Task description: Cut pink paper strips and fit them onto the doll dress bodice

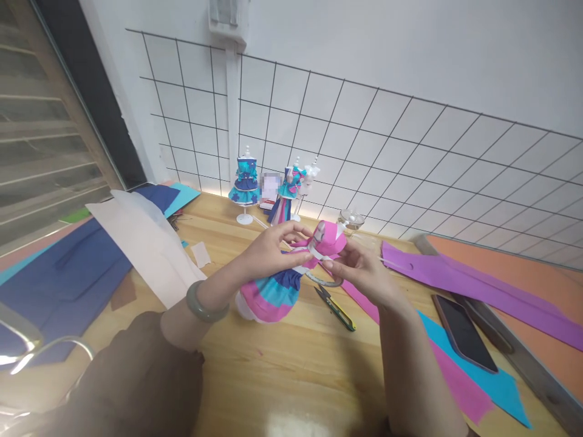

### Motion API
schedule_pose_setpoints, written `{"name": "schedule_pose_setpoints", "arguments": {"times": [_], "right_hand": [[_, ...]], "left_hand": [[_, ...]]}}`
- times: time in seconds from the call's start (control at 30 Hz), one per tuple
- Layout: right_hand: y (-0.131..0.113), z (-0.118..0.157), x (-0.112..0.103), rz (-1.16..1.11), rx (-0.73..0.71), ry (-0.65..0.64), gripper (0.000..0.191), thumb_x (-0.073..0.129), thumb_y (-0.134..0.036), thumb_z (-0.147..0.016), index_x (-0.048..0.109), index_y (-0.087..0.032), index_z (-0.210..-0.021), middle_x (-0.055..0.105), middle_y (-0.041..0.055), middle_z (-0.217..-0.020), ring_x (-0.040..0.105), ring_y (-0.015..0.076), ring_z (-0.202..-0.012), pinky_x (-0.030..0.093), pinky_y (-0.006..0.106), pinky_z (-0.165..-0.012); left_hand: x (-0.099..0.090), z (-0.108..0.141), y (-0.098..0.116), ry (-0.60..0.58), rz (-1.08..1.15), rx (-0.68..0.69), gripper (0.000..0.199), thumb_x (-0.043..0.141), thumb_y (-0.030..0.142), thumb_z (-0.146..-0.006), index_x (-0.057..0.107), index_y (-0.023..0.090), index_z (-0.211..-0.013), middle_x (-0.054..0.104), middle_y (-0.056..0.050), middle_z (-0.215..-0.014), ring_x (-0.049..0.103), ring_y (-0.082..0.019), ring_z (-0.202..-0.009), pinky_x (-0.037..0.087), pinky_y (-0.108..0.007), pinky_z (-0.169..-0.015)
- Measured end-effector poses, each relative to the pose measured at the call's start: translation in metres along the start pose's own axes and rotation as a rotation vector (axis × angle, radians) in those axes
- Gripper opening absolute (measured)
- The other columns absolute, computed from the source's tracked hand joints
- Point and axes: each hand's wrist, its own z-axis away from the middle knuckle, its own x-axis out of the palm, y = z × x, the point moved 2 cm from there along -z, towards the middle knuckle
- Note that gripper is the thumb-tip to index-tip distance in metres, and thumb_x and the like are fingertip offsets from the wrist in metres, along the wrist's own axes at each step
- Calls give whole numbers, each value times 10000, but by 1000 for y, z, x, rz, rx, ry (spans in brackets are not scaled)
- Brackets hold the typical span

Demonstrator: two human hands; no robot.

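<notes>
Above the wooden table (286,382), b/w the two bare hands, I see a mini dress (273,297) held at a tilt: pink top (334,243) up to the right, banded skirt down-left. Can't tell if the skirt's hem touches the wood. Left hand (282,246) grips w/ thumb along the near side, fingers curled round the far side, prob. to steady the waist. Right hand (357,273) pinches the pink top's lower edge b/w thumb & fingers, prob. to keep that bit flat & in reach. Tilt prob. brings the top nearer the eyes. A jade-coloured bangle (207,306) sits on the left wrist.

Snips (336,308) lie just below the right hand, prob. for a quick grab. Phone (465,334) is on a blue strip (505,385), w/ a pink strip (460,382) beside it; the right forearm hides part of these. Purple cloth (478,291) runs off to the right. Far left: navy cloth (86,261) & pale pink cloth (132,240), spread out, prob. so colours show. At the back, a blue dress form (245,185) stands upright near the wall; glass bowl (351,217) sits behind the right hand.
</notes>
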Motion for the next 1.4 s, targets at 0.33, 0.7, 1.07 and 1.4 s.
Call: {"name": "schedule_pose_setpoints", "arguments": {"times": [0.33, 0.7, 1.07, 1.4], "right_hand": [[18, -6, 2, -7, 28, 83, 285, 691, -380, -710, 640, -202, -927, 599, 1, -705, 489, 122, -605, 366, 243, -517], [27, -14, 4, -154, -51, 18, 297, 744, -325, -655, 659, -228, -922, 676, 24, -891, 598, 191, -845, 455, 319, -775], [43, -14, -5, -175, 7, 53, 249, 744, -292, -659, 679, -219, -888, 700, 22, -861, 616, 178, -772, 471, 304, -727], [44, -15, -6, -112, -6, 22, 256, 729, -323, -673, 677, -209, -896, 698, 47, -867, 621, 219, -825, 473, 359, -784]], "left_hand": [[5, 3, 8, -15, -247, 66, 288, 612, 313, -754, 553, 210, -1017, 601, -26, -1013, 582, -158, -960, 479, -290, -840], [10, 3, 0, 4, -188, 51, 311, 631, 319, -739, 550, 212, -1019, 608, -20, -1039, 586, -154, -966, 474, -292, -863], [1, 0, -5, -114, -58, -13, 215, 517, 267, -822, 603, 185, -1002, 639, -37, -986, 589, -147, -943, 464, -288, -832], [-1, 0, -7, -20, -170, 31, 194, 484, 172, -808, 650, 183, -909, 675, -11, -921, 601, -130, -870, 464, -266, -798]]}}
